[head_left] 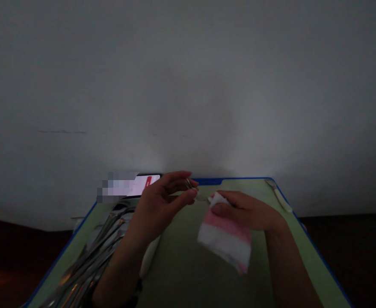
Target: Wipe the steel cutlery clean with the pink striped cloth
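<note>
Between my hands, above the table, is a fork point(201, 197) with a thin metal neck. My left hand point(162, 201) pinches its pronged end between thumb and fingers. My right hand point(239, 209) is closed on a pink and white cloth point(224, 239), folded around the fork's handle end, which is mostly hidden. The cloth's loose part hangs below my right hand. Beneath my left forearm lies a pile of metal cutlery point(94, 252), partly covered by the arm. A pale handle point(149, 256) shows beside my left wrist.
The green table point(181, 265) has a blue edge and stands against a grey wall point(194, 94). A lit phone point(147, 184) lies at the back left. Another fork with a white handle point(282, 200) rests near the back right edge. The light is dim.
</note>
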Motion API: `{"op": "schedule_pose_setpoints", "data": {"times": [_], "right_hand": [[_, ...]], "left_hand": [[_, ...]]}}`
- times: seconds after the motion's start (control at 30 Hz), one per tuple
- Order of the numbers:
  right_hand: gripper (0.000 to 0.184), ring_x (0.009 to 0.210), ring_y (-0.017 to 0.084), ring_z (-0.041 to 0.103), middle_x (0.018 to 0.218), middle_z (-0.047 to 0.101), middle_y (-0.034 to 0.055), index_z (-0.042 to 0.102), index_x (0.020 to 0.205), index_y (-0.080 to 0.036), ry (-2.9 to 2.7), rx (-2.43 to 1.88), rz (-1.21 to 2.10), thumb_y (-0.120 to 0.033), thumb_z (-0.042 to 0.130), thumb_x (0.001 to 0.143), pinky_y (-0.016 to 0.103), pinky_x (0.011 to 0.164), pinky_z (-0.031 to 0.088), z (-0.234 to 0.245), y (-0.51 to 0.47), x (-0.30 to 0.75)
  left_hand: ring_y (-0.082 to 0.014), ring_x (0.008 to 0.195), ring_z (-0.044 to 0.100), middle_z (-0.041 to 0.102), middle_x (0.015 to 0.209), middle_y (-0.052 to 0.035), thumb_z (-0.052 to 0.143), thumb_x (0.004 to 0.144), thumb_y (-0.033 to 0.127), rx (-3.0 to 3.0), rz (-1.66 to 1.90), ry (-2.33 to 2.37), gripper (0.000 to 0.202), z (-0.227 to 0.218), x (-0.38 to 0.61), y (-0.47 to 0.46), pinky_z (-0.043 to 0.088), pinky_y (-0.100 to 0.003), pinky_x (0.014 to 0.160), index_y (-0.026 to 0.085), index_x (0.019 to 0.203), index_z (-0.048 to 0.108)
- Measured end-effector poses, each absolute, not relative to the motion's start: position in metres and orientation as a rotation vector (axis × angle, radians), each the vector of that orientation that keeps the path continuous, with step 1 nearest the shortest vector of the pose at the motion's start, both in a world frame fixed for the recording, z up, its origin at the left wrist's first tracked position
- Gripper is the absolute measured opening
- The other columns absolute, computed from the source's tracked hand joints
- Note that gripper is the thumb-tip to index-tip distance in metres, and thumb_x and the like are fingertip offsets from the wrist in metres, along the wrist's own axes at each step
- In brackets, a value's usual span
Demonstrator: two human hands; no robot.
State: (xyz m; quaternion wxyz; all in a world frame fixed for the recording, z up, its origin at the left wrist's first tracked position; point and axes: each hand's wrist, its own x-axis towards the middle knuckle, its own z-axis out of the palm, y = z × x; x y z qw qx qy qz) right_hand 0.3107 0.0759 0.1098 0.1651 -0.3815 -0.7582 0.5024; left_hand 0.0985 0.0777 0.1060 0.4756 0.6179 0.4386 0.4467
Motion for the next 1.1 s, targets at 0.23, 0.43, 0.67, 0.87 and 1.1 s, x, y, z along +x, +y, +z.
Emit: {"op": "schedule_pose_setpoints", "data": {"times": [0.23,0.43,0.67,0.87,1.1], "right_hand": [[0.028,0.064,0.009,0.044,0.074,0.050,-0.0007,0.051,0.085,-0.016,-2.135,-1.102,1.407,-0.043,0.046,0.084,0.020,0.055,0.036,0.110,0.075,0.318],[0.023,0.063,0.009,0.045,0.074,0.053,-0.0007,0.054,0.087,-0.015,-2.216,-1.070,1.302,-0.035,0.042,0.086,0.021,0.058,0.037,0.108,0.077,0.301],[0.023,0.064,0.010,0.048,0.078,0.059,0.0011,0.056,0.090,-0.015,-2.315,-1.154,1.139,-0.031,0.039,0.087,0.022,0.060,0.036,0.107,0.077,0.294],[0.028,0.060,0.009,0.045,0.072,0.056,0.0002,0.055,0.084,-0.015,-2.326,-1.188,1.148,-0.037,0.038,0.088,0.021,0.055,0.034,0.105,0.077,0.293],[0.031,0.058,0.008,0.043,0.066,0.051,-0.0019,0.053,0.078,-0.016,-2.334,-1.191,1.143,-0.042,0.040,0.087,0.021,0.051,0.031,0.100,0.076,0.286]], "left_hand": [[-0.0153,0.081,0.066,0.069,0.094,-0.0055,0.064,0.075,0.026,1.497,1.121,1.093,0.029,0.109,0.100,0.080,0.055,-0.027,0.071,0.017,0.101,0.056],[-0.0113,0.064,0.064,0.067,0.075,-0.0006,0.059,0.079,0.028,1.631,0.971,1.104,0.020,0.106,0.107,0.076,0.052,-0.020,0.058,0.017,0.095,0.059],[-0.0117,0.062,0.060,0.063,0.075,-0.0010,0.051,0.084,0.032,1.811,0.902,1.155,0.024,0.099,0.108,0.078,0.049,-0.021,0.053,0.018,0.104,0.054],[-0.0121,0.063,0.058,0.060,0.073,0.0002,0.049,0.085,0.035,1.913,0.777,1.180,0.018,0.101,0.107,0.075,0.046,-0.022,0.054,0.018,0.090,0.051],[-0.0114,0.061,0.058,0.059,0.071,0.0018,0.052,0.083,0.037,1.939,0.652,1.159,0.019,0.103,0.098,0.077,0.046,-0.022,0.055,0.018,0.084,0.052]]}}
